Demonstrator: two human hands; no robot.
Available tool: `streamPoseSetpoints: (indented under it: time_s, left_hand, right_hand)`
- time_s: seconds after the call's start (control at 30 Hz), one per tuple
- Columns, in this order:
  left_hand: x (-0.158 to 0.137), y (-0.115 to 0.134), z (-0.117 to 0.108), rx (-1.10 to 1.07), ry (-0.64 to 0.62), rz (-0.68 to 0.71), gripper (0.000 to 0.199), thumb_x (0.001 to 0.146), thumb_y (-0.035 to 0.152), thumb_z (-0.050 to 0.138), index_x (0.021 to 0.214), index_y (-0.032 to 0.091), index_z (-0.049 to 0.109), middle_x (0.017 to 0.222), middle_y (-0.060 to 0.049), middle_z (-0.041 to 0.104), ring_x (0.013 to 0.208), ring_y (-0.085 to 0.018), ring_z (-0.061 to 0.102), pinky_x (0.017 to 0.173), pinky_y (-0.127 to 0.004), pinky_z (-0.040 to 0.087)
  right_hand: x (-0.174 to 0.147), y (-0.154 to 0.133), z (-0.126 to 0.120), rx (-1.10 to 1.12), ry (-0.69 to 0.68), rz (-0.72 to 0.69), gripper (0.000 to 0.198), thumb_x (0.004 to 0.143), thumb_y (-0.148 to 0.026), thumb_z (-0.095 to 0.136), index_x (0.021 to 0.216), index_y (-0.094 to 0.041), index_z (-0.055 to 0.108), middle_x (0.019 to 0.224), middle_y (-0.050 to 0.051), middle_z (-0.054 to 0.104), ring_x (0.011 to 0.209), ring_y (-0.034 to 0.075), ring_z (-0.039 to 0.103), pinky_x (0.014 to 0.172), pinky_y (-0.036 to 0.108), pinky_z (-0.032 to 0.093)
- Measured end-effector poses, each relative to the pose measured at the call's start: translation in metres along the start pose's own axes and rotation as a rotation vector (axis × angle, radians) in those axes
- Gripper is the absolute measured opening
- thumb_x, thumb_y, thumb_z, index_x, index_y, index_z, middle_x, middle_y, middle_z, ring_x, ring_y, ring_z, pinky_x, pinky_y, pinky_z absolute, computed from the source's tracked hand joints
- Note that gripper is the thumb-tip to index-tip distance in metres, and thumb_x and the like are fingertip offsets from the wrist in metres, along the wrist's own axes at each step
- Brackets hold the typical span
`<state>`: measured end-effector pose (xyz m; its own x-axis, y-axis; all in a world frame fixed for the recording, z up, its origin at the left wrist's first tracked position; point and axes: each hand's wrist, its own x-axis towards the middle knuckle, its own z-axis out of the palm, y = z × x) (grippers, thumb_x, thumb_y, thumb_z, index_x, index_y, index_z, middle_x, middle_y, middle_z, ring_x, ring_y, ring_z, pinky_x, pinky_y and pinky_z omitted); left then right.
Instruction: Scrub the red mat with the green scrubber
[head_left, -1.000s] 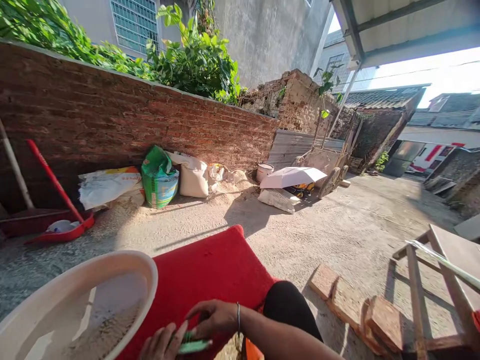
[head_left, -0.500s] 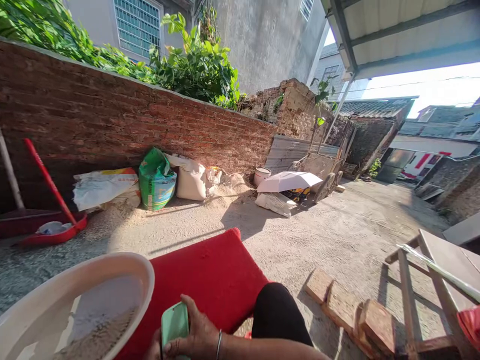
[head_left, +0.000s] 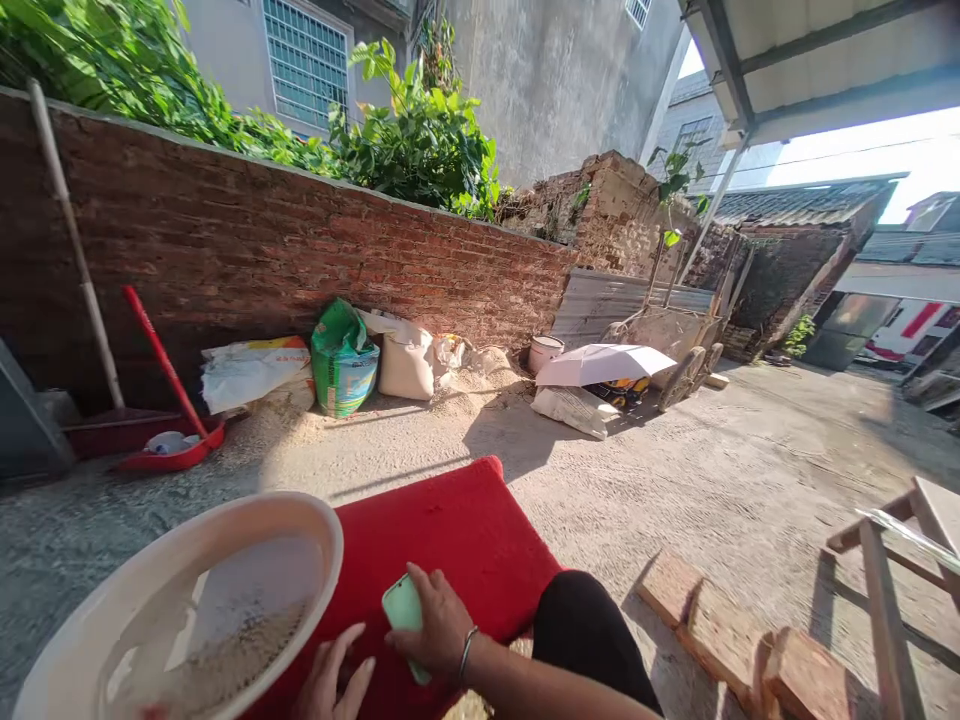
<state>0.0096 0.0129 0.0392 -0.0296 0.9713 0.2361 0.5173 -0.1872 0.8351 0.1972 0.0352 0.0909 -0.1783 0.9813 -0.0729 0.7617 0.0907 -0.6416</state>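
Note:
My right hand [head_left: 442, 625], with a metal bangle at the wrist, grips a mint-green phone [head_left: 403, 606] by its sides. Phone and hand are at the red cloth surface [head_left: 450, 520]; whether the phone rests on it I cannot tell. Just left of the phone, my left hand [head_left: 336, 682] is partly cut off by the lower edge, its fingers apart and nothing in them. Beside it stands a wide pale basin [head_left: 326, 530] holding cloudy water and a heap of small grains. My knee in black cloth [head_left: 592, 640] shows to the right.
Bricks [head_left: 720, 630] lie on the ground at right, near a wooden frame [head_left: 885, 600]. Along the brick wall [head_left: 300, 240] stand a green sack [head_left: 341, 355], a white sack [head_left: 405, 365] and a red dustpan [head_left: 180, 458]. An open pale umbrella [head_left: 600, 365] lies farther off.
The view has turned left, so everything sits farther right. My left hand has come away from the phone, fingers spread. My right hand has carried the phone slightly forward over the red cloth.

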Motion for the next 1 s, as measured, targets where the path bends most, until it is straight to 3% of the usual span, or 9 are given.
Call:
streamPoseSetpoints:
  time_s: [0.1, 0.17, 0.33, 0.5, 0.73, 0.83, 0.93, 1.0]
  left_hand:
    - [-0.010, 0.005, -0.001, 0.131, 0.035, 0.099, 0.032, 0.079, 0.038, 0.047, 0.101, 0.020, 0.063, 0.094, -0.008, 0.065, 0.092, -0.025, 0.064, 0.083, -0.043, 0.054]
    - [-0.020, 0.013, -0.003, 0.227, -0.012, 0.151, 0.027, 0.083, 0.029, 0.044, 0.100, 0.020, 0.063, 0.092, -0.007, 0.062, 0.089, -0.022, 0.063, 0.082, -0.040, 0.053]
    - [-0.036, 0.024, -0.013, 0.551, -0.053, 0.214, 0.030, 0.088, 0.019, 0.042, 0.111, 0.019, 0.061, 0.115, -0.011, 0.053, 0.110, -0.025, 0.052, 0.095, -0.046, 0.044]
    - [-0.041, 0.025, -0.015, 0.700, -0.143, 0.200, 0.033, 0.090, 0.020, 0.044, 0.120, 0.019, 0.057, 0.123, -0.014, 0.048, 0.116, -0.028, 0.045, 0.097, -0.049, 0.039]
    - [-0.039, 0.029, -0.019, 0.745, -0.209, 0.218, 0.032, 0.090, 0.028, 0.047, 0.121, 0.023, 0.056, 0.123, -0.011, 0.050, 0.120, -0.030, 0.042, 0.100, -0.050, 0.033]
    - [-0.039, 0.029, -0.021, 0.736, -0.210, 0.204, 0.034, 0.090, 0.032, 0.048, 0.122, 0.022, 0.056, 0.126, -0.012, 0.049, 0.120, -0.030, 0.042, 0.102, -0.051, 0.029]
    - [-0.038, 0.031, -0.021, 0.750, -0.217, 0.192, 0.037, 0.090, 0.034, 0.047, 0.124, 0.021, 0.054, 0.130, -0.014, 0.048, 0.122, -0.030, 0.042, 0.102, -0.050, 0.028]
    - [-0.037, 0.032, -0.021, 0.763, -0.216, 0.197, 0.039, 0.091, 0.035, 0.046, 0.126, 0.020, 0.053, 0.131, -0.014, 0.048, 0.122, -0.030, 0.042, 0.103, -0.049, 0.028]
  right_hand:
    - [-0.012, -0.002, 0.003, -0.174, 0.043, -0.080, 0.081, 0.066, -0.043, 0.073, 0.139, -0.028, 0.040, 0.123, 0.013, 0.051, 0.111, 0.032, 0.049, 0.095, 0.048, 0.038]
    - [-0.021, -0.004, 0.005, -0.232, 0.047, -0.127, 0.075, 0.069, -0.042, 0.071, 0.137, -0.029, 0.043, 0.122, 0.012, 0.050, 0.108, 0.030, 0.050, 0.094, 0.045, 0.040]
    - [-0.029, -0.001, 0.007, -0.323, -0.012, -0.258, 0.060, 0.076, -0.030, 0.062, 0.134, -0.027, 0.048, 0.131, 0.012, 0.044, 0.109, 0.026, 0.051, 0.093, 0.038, 0.041]
    - [-0.006, 0.023, -0.013, -0.398, 0.004, -0.142, 0.045, 0.080, -0.033, 0.058, 0.124, -0.025, 0.057, 0.114, 0.010, 0.053, 0.099, 0.022, 0.055, 0.086, 0.033, 0.044]
    - [0.010, 0.047, -0.047, -0.496, 0.059, 0.055, 0.049, 0.083, -0.043, 0.053, 0.126, -0.019, 0.055, 0.098, 0.010, 0.053, 0.082, 0.021, 0.057, 0.074, 0.033, 0.045]
    - [-0.003, 0.037, -0.036, -0.393, 0.068, -0.124, 0.046, 0.083, -0.042, 0.053, 0.122, -0.019, 0.056, 0.097, 0.009, 0.052, 0.084, 0.020, 0.056, 0.074, 0.032, 0.046]
    - [-0.020, 0.024, -0.015, -0.264, -0.051, -0.422, 0.043, 0.082, -0.038, 0.055, 0.121, -0.022, 0.055, 0.099, 0.008, 0.052, 0.090, 0.019, 0.055, 0.079, 0.032, 0.047]
    - [-0.027, 0.022, -0.007, -0.254, -0.116, -0.497, 0.043, 0.080, -0.038, 0.057, 0.121, -0.024, 0.055, 0.101, 0.008, 0.051, 0.091, 0.019, 0.055, 0.079, 0.033, 0.047]
